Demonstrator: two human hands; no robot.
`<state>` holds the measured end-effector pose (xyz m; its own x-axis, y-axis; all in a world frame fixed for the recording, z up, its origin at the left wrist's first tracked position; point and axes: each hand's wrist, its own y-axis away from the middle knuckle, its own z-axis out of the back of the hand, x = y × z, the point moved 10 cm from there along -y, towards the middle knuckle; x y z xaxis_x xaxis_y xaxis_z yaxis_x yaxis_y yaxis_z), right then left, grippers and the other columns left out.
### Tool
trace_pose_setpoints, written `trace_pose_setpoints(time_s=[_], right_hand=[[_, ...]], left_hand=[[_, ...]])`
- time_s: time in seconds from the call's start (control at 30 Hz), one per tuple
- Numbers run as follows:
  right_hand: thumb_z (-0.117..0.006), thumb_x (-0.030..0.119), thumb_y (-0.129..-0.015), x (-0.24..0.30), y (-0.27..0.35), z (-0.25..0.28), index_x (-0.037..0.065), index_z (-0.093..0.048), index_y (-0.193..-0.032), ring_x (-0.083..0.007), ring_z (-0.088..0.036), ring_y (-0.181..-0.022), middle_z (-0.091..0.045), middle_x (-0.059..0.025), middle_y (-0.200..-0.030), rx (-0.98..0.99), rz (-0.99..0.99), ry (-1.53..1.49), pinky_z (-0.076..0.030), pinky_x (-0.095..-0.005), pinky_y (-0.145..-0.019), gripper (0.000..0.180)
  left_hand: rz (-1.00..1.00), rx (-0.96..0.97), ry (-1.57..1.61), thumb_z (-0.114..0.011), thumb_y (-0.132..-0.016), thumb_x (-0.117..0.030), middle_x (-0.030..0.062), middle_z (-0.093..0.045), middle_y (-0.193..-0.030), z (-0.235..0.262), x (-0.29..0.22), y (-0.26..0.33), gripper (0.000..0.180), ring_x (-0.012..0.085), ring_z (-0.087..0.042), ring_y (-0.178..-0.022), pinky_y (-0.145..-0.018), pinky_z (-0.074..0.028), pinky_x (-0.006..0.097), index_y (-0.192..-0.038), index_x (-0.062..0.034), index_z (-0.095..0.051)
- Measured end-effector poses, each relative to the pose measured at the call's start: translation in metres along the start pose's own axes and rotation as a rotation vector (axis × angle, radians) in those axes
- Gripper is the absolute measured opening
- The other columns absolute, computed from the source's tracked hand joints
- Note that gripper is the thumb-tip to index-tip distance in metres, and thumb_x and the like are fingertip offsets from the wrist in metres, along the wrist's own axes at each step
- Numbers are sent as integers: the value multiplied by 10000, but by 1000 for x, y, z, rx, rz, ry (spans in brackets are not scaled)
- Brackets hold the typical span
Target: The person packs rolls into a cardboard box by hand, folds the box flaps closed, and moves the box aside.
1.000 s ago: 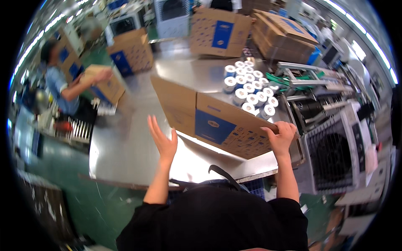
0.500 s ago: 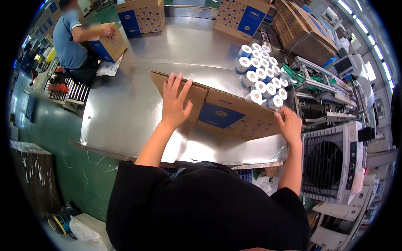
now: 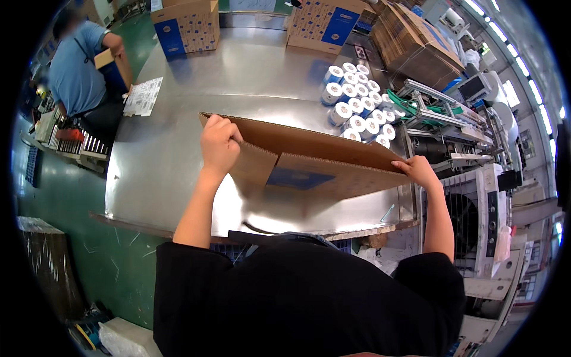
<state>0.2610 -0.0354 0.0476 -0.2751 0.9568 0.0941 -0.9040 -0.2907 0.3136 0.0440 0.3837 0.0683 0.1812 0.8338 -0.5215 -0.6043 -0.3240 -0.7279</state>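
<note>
A brown cardboard box [image 3: 333, 178] with a blue printed panel stands partly opened out on the metal table in front of me. Its two long walls are apart at the top, so the plain inner side shows. My left hand [image 3: 220, 143] is closed round the top edge at its left end, fingers curled in. At the right end, my right hand [image 3: 419, 171] grips the top edge, fingers on the rim. Beyond the box, toward the right, several white rolls with blue sides [image 3: 357, 107] stand upright in a cluster.
The metal table [image 3: 154, 172] carries two printed boxes at its far side, a left one [image 3: 185, 30] and a right one [image 3: 321, 25]. Flat cardboard [image 3: 410, 41] is stacked at the far right, near a machine frame [image 3: 440, 113]. A co-worker [image 3: 77, 68] holds a box at the left.
The folded box has been spread open at the top. My left hand has gone from flat against it to gripping its edge. The co-worker has moved left, carrying a box off the table.
</note>
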Motion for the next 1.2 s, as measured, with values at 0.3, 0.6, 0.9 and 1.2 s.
trace_pose_setpoints(time_s=[0.3, 0.6, 0.9, 1.2], right_hand=[[-476, 594, -835, 103, 65, -80, 12, -605, -558, -237, -601, -531, -580, -96, -526, 591, 230, 134, -500, -341, -610, 657], [-519, 510, -869, 106, 30, -182, -39, -584, -639, -236, -619, -492, -622, -149, -596, 938, 188, -101, -517, -327, -436, 598], [-514, 495, -878, 98, 6, -136, -38, -608, -903, -194, -663, -733, -662, -146, -855, 888, 177, -892, -540, -284, -647, 542], [-808, 241, -648, 22, 19, -153, 15, -359, -1336, -208, -474, -1150, -511, -119, -1233, 189, 240, -1181, -366, -328, -977, 852]], left_hand=[[-407, 1096, 112, -561, -549, -66, 66, -536, -552, -121, -75, 105, 44, 256, -523, -681, -577, -427, 379, -510, -86, -566], [59, 1659, 618, -487, -903, -458, 187, -514, -1195, -100, -69, 156, 574, 317, -501, -1098, -946, -388, 338, -1244, 3, -465], [338, 1950, 378, -462, -881, -551, 166, -601, -1117, -99, -63, 148, 628, 269, -552, -1058, -898, -424, 356, -1162, 3, -554], [-586, 465, -59, -620, -791, -446, 110, -611, -1012, -70, -115, 9, 428, 264, -518, -1055, -874, -423, 404, -1037, -96, -627]])
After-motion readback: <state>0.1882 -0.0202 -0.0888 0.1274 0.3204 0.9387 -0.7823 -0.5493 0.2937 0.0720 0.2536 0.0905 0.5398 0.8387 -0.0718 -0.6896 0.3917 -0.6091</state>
